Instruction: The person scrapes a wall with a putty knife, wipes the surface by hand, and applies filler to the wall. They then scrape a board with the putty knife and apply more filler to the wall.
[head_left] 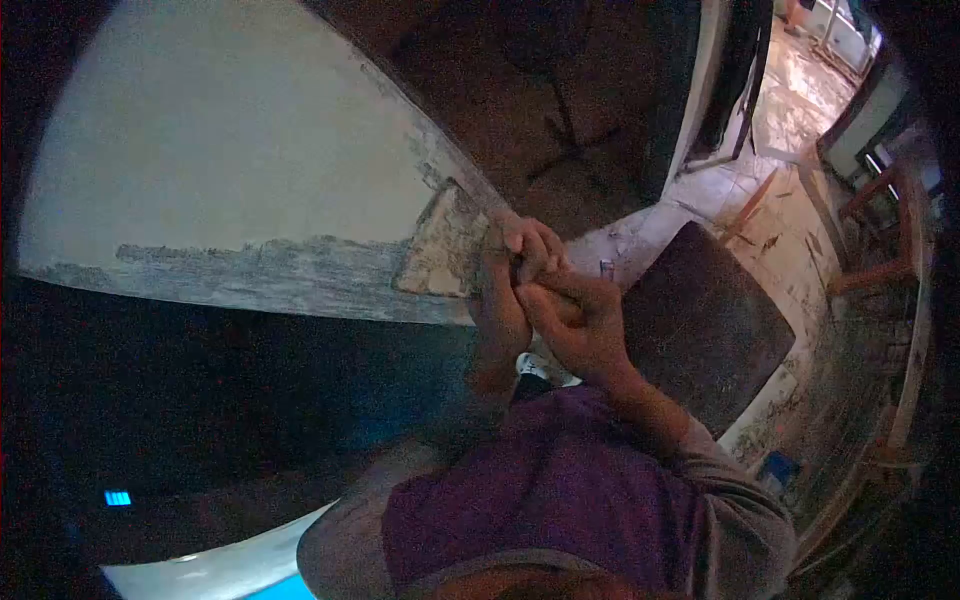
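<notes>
My left hand (500,300) is at the worn corner of a large pale panel (240,150), close against its edge. My right hand (575,315) is closed and meets my left hand, their fingers pressed together. Whatever may lie between the fingers is hidden and too dark to name. Along the panel's near edge the coating is scraped grey, and a rough brownish patch (440,250) shows beside my left hand.
A dark square mat or board (705,320) lies on the floor to the right. Behind it a doorway leads to a bright, littered floor (800,90). A wooden chair (880,240) stands at the far right. A dark stand (570,140) rises beyond the panel.
</notes>
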Action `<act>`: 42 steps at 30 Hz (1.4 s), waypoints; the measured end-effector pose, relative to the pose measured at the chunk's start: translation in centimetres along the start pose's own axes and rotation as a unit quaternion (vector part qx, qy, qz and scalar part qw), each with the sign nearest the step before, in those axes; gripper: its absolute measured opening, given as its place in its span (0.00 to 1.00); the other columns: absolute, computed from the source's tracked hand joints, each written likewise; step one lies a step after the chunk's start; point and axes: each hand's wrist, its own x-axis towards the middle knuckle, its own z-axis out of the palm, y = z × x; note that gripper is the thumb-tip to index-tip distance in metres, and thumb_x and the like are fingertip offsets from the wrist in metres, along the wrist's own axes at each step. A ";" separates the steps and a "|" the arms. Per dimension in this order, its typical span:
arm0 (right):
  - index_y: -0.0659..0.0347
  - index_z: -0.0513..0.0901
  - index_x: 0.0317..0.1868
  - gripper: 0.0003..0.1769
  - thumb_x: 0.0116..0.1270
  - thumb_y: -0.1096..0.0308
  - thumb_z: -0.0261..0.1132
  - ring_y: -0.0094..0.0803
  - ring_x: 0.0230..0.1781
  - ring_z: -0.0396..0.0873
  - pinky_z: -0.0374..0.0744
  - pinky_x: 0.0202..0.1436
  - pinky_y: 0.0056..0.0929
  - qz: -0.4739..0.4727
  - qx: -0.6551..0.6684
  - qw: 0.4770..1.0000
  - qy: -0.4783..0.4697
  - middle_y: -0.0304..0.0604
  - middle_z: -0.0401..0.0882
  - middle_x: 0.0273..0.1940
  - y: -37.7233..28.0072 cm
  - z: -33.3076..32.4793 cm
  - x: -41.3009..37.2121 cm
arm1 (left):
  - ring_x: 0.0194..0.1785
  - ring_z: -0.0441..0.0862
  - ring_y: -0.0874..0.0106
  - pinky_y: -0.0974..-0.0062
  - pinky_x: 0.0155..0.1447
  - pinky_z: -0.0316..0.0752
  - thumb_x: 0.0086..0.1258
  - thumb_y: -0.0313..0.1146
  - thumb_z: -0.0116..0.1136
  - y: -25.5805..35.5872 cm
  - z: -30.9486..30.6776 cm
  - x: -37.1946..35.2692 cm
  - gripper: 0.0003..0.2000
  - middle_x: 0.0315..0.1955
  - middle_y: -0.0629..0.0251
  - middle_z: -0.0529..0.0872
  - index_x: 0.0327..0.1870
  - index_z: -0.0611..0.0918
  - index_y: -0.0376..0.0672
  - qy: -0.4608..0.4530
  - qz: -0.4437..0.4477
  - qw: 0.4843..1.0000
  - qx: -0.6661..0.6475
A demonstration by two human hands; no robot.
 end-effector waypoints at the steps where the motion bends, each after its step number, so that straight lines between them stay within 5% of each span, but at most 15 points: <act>1: 0.68 0.85 0.37 0.11 0.64 0.66 0.66 0.16 0.25 0.74 0.75 0.27 0.21 0.020 -0.030 0.999 -0.014 0.37 0.82 0.24 -0.3 -0.7 -0.8 | 0.35 0.69 0.75 0.75 0.44 0.71 0.81 0.47 0.33 -0.6 -0.3 -0.6 0.15 0.28 0.69 0.68 0.36 0.65 0.48 0.000 -0.005 1.000 0.005; 3: 0.68 0.85 0.37 0.11 0.64 0.66 0.66 0.16 0.25 0.73 0.75 0.27 0.21 0.030 -0.057 0.998 -0.027 0.38 0.82 0.24 -0.3 -0.5 -0.6 | 0.36 0.70 0.74 0.74 0.45 0.72 0.80 0.45 0.33 -2.4 -1.3 -1.3 0.13 0.30 0.68 0.69 0.37 0.66 0.48 -0.023 -0.017 0.996 -0.084; 6: 0.68 0.85 0.38 0.11 0.65 0.66 0.66 0.16 0.24 0.73 0.75 0.27 0.21 0.006 -0.055 0.998 -0.009 0.38 0.82 0.24 0.4 -0.5 -0.3 | 0.36 0.71 0.73 0.74 0.45 0.72 0.80 0.42 0.33 -1.2 -0.4 -0.3 0.13 0.29 0.67 0.70 0.37 0.67 0.47 0.018 -0.008 1.000 0.022; 12: 0.68 0.86 0.39 0.11 0.64 0.67 0.67 0.17 0.23 0.73 0.74 0.26 0.21 -0.018 -0.036 0.999 -0.002 0.39 0.82 0.24 0.7 -0.3 0.2 | 0.36 0.70 0.70 0.68 0.45 0.71 0.76 0.43 0.44 -2.0 -1.8 -0.2 0.09 0.27 0.67 0.68 0.38 0.65 0.50 0.020 0.029 0.999 0.000; 15: 0.68 0.86 0.39 0.12 0.64 0.66 0.68 0.18 0.24 0.75 0.75 0.26 0.22 0.012 0.007 1.000 0.010 0.41 0.83 0.25 0.7 -0.1 -0.1 | 0.36 0.73 0.73 0.73 0.45 0.72 0.80 0.42 0.35 -0.8 0.1 -0.3 0.13 0.28 0.66 0.71 0.37 0.69 0.44 0.024 0.006 0.999 -0.022; 22: 0.69 0.85 0.38 0.12 0.65 0.65 0.67 0.20 0.29 0.79 0.78 0.31 0.23 0.029 -0.068 0.997 -0.035 0.42 0.84 0.27 0.0 -0.7 -0.1 | 0.35 0.73 0.73 0.74 0.42 0.72 0.81 0.42 0.33 -0.6 -0.6 0.5 0.15 0.28 0.65 0.73 0.37 0.69 0.44 0.024 0.008 1.000 0.017; 31: 0.67 0.84 0.43 0.13 0.69 0.64 0.63 0.20 0.29 0.76 0.76 0.32 0.23 -0.007 0.002 1.000 0.016 0.40 0.84 0.33 -0.1 0.3 0.3 | 0.36 0.73 0.70 0.71 0.42 0.73 0.78 0.40 0.39 -0.5 -0.3 0.4 0.11 0.29 0.65 0.74 0.36 0.71 0.46 0.019 0.029 0.996 -0.084; 33: 0.69 0.84 0.41 0.14 0.69 0.64 0.63 0.20 0.28 0.74 0.75 0.31 0.25 0.079 -0.039 0.996 -0.016 0.39 0.82 0.29 2.7 -0.8 -2.1 | 0.39 0.76 0.68 0.70 0.45 0.73 0.77 0.40 0.40 -3.8 -2.6 -2.6 0.12 0.34 0.64 0.77 0.39 0.75 0.44 0.115 -0.075 0.989 0.051; 35: 0.70 0.84 0.39 0.16 0.69 0.62 0.63 0.20 0.27 0.73 0.74 0.31 0.27 0.147 -0.102 0.983 -0.047 0.39 0.79 0.25 7.8 -2.8 -4.7 | 0.35 0.69 0.78 0.77 0.46 0.67 0.79 0.48 0.39 -7.6 -3.7 -5.4 0.15 0.29 0.74 0.71 0.37 0.72 0.48 0.161 -0.209 0.948 0.179; 36: 0.72 0.84 0.38 0.18 0.69 0.60 0.63 0.21 0.27 0.72 0.75 0.32 0.28 0.228 -0.129 0.963 -0.060 0.39 0.78 0.23 8.5 -3.6 -6.0 | 0.38 0.71 0.78 0.76 0.47 0.68 0.77 0.51 0.40 -12.1 -7.5 -8.5 0.17 0.32 0.73 0.74 0.41 0.74 0.47 0.061 -0.179 0.949 0.253; 39: 0.64 0.86 0.41 0.22 0.70 0.52 0.59 0.29 0.26 0.79 0.77 0.33 0.36 0.352 -0.159 0.918 -0.090 0.53 0.82 0.25 11.8 -5.9 -10.6 | 0.46 0.76 0.74 0.74 0.51 0.71 0.75 0.53 0.44 -17.3 -11.4 -13.0 0.22 0.45 0.68 0.79 0.54 0.77 0.45 -0.033 -0.332 0.929 0.159; 42: 0.67 0.85 0.42 0.24 0.70 0.51 0.59 0.29 0.29 0.79 0.77 0.35 0.35 0.291 -0.137 0.947 -0.008 0.52 0.83 0.28 11.4 -7.0 -13.1 | 0.52 0.77 0.67 0.69 0.56 0.73 0.70 0.48 0.54 -16.3 -10.6 -14.9 0.24 0.52 0.61 0.80 0.60 0.76 0.43 -0.060 -0.442 0.883 0.150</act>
